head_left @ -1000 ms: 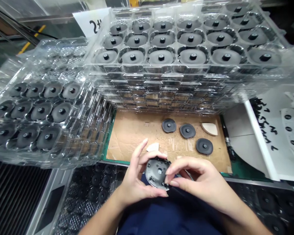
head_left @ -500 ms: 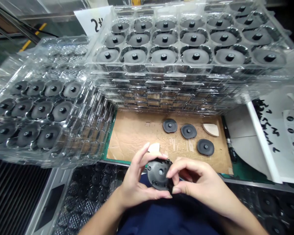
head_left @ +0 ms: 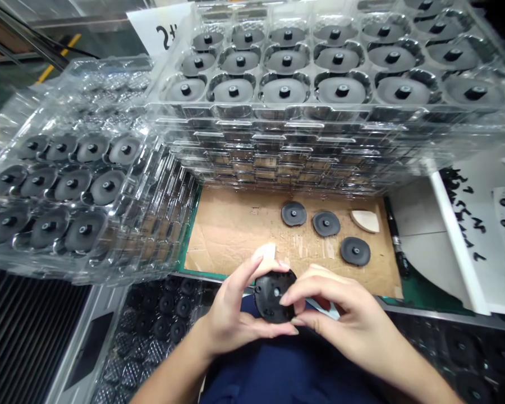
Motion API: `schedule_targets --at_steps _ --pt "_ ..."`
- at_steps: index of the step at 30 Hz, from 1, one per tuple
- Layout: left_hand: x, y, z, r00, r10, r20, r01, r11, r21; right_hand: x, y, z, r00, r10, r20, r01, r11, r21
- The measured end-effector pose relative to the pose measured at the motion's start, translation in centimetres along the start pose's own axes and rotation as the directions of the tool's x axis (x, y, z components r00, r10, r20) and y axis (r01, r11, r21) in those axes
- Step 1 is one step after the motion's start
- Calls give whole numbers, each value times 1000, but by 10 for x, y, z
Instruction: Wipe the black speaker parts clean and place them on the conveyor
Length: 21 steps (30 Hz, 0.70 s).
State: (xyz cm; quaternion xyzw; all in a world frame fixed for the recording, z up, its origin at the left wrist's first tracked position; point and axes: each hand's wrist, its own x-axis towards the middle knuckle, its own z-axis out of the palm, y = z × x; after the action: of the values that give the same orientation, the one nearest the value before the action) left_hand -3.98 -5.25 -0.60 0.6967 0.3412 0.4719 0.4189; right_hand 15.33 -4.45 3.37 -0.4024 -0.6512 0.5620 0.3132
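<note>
A black rounded plastic part is held up in front of my body, its face with a centre hub and small holes turned toward me. My left hand clasps it from the left, fingers along the top edge and thumb under the bottom. From the right, my right hand pinches its right edge, with a fingertip on the face near the hub and the thumb low at the rim. A pale sliver shows below the right fingers; I cannot tell what it is.
Three similar dark discs and a pale wedge-shaped piece lie on the cardboard. Stacked clear trays of discs rise behind and at left. A black pen lies at right beside a white bin.
My right index fingertip has shifted slightly left across the part's face toward the hub. The part is tilted a little differently, and the pale sliver now shows. The view has shifted slightly.
</note>
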Motion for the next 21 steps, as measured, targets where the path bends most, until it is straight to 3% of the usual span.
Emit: schedule_targets --at_steps 12,21 --pt "0 4 3 996 -86 -20 84 993 -86 -4 5 1 978 200 -55 -187 965 186" --pt "-1 5 2 940 -339 22 322 867 -380 -1 3 -3 987 161 18 -162 976 147"
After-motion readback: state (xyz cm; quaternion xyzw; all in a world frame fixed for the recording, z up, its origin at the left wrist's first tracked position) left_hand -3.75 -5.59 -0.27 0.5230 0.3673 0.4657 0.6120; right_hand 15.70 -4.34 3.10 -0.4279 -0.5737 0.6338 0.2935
